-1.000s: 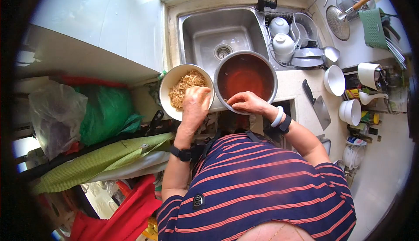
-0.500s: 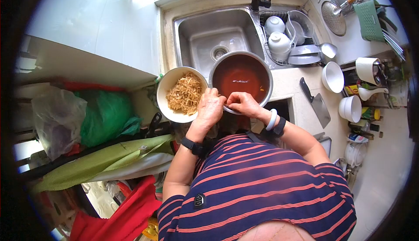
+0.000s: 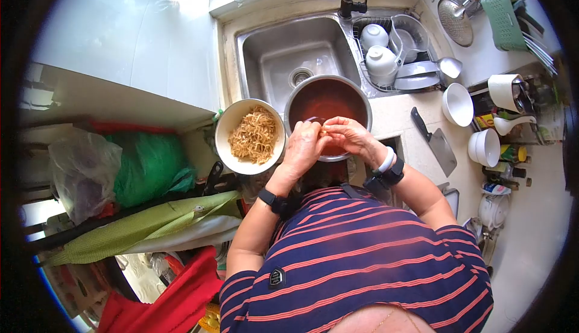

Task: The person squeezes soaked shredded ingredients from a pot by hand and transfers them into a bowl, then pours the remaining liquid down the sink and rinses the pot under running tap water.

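Observation:
A round metal pot [image 3: 364, 92] holds dark reddish-brown liquid and stands at the front edge of the sink. Over its near side my left hand [image 3: 303, 147] and my right hand [image 3: 352, 135] meet, fingertips pinched together. Between them is something small and orange-brown, too small to make out. To the left of the pot, a cream bowl [image 3: 224, 129] holds a heap of light brown shredded strands [image 3: 254, 135]. Neither hand touches this bowl.
Behind the pot is a steel sink [image 3: 259, 56] with a black faucet [image 3: 348, 4]. A dish rack [image 3: 360, 28] with white bowls stands right of it. A cleaver [image 3: 441, 147] lies on the right counter near white bowls [image 3: 458, 105]. Plastic bags [image 3: 145, 164] hang at left.
My left hand has come from inside the cream bowl to the pot and met my right hand. Both hands have risen over the pot. The whole view has shifted slightly.

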A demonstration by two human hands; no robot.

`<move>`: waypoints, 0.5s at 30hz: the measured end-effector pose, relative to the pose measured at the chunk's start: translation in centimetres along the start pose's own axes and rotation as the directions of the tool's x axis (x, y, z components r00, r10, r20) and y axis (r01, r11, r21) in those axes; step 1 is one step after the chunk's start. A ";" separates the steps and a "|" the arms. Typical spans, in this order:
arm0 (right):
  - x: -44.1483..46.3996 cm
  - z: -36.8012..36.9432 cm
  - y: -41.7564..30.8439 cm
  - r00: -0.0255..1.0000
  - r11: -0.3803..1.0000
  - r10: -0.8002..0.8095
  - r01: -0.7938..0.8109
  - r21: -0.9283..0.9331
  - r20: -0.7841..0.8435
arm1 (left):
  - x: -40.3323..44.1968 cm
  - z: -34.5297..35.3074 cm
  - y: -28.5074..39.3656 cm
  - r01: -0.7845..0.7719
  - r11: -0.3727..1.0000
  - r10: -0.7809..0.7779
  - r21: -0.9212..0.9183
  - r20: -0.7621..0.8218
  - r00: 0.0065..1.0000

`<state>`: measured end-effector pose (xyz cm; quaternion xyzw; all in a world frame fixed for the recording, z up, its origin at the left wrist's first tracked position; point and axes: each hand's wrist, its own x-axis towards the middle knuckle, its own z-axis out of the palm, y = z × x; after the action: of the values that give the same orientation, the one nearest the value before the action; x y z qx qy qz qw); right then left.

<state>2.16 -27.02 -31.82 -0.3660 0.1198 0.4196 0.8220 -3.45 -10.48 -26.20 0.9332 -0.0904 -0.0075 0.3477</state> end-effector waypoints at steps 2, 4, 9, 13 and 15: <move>-0.3 -0.2 -0.1 1.000 1.000 -0.012 0.012 -0.008 0.003 | 0.2 0.2 0.4 -0.089 0.995 0.093 0.052 -0.069 0.993; -0.9 0.0 -0.2 1.000 1.000 -0.022 0.022 -0.015 0.006 | 0.4 0.4 0.3 -0.100 0.994 0.103 0.042 -0.069 0.992; -2.7 1.8 -0.9 0.997 0.973 -0.077 0.072 -0.220 -0.014 | 0.5 0.1 0.3 -0.138 0.988 0.141 0.063 -0.045 0.989; -2.9 2.7 -1.7 0.988 0.889 -0.070 0.124 -0.440 0.137 | -0.1 -0.8 0.1 -0.087 0.984 0.102 0.158 -0.088 0.991; -2.7 3.3 -2.6 0.988 0.756 -0.102 0.151 -0.637 0.113 | -0.6 -1.9 -0.4 -0.010 0.979 0.043 0.203 -0.160 0.986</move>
<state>2.15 -27.27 -26.85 -0.6177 -0.0857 0.3914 0.6767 -3.82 -8.87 -25.01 0.9598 -0.0742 0.0827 0.2578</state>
